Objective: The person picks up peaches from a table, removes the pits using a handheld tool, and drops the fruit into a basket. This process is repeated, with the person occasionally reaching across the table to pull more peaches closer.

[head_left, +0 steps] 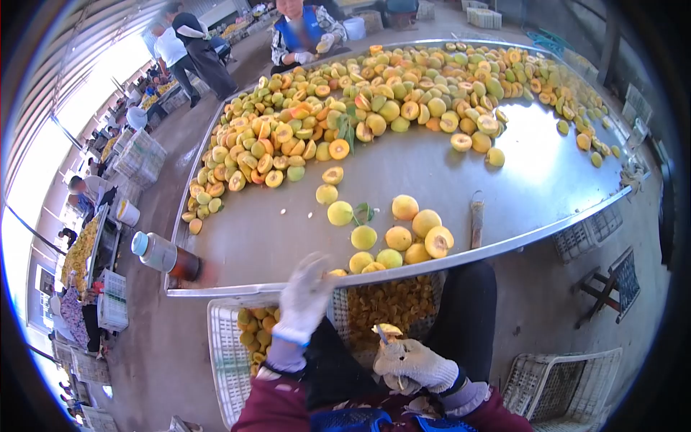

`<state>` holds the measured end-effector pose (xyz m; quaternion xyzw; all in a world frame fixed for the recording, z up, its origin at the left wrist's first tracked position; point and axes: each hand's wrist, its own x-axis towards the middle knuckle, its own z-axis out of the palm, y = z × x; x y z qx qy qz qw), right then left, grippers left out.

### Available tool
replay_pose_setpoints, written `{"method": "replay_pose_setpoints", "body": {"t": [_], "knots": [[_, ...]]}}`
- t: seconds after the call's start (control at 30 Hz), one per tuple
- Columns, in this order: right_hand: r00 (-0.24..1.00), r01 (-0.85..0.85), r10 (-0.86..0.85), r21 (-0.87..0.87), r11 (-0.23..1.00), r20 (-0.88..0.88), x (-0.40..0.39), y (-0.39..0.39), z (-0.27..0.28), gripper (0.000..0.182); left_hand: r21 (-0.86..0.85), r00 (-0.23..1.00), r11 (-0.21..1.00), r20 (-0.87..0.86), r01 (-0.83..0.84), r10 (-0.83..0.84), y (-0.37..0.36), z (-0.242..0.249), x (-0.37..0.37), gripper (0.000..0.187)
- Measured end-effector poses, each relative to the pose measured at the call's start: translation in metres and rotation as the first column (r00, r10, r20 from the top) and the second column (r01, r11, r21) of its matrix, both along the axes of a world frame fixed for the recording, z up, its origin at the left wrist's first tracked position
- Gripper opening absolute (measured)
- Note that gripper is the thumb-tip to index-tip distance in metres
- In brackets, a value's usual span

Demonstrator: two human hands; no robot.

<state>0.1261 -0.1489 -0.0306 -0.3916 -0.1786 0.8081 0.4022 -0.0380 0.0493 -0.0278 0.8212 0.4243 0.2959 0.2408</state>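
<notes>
My left hand (304, 299), in a white glove, is over the table's front edge, blurred by motion. Its fingers look stretched out, with nothing visible in them. Beside its fingertips lie a partly hidden peach (337, 272) and a group of yellow peaches (398, 237). Below the table edge, above my lap, my gloved right hand (419, 366) is closed around a small pitting knife, whose narrow blade (381, 335) shows. A cut peach piece (389, 329) sits against the blade at the fingers. The knife's handle is mostly hidden by the glove.
Many whole and halved peaches (288, 133) are heaped on the metal table (259, 245). A bottle (165, 255) and a thin tool (476, 223) lie near its front edge. Crates of peaches (219, 345) and scraps (389, 306) stand below. A person (306, 36) works opposite.
</notes>
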Motion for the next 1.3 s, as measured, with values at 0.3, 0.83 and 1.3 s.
{"method": "replay_pose_setpoints", "body": {"t": [0.3, 0.83, 1.3], "knots": [[0.984, 0.039, -0.036, -0.012, 0.999, 0.176, 0.011, 0.002, -0.008, 0.022, -0.119, 0.767, 0.975, -0.601, 0.189, -0.222, 0.083, -0.026, 0.115, 0.044], [0.213, -0.172, -0.047, 0.085, 0.981, 0.976, -0.008, 0.010, 0.010, 0.044, -0.024, 0.907, 0.927, -0.199, 0.375, -0.372, -0.058, 0.004, 0.067, 0.036], [0.341, -0.044, -0.138, 0.163, 0.986, 0.930, -0.003, 0.007, 0.027, 0.038, -0.753, 0.702, 0.390, 0.648, 0.530, 0.295, -0.088, 0.020, 0.050, 0.059]]}}
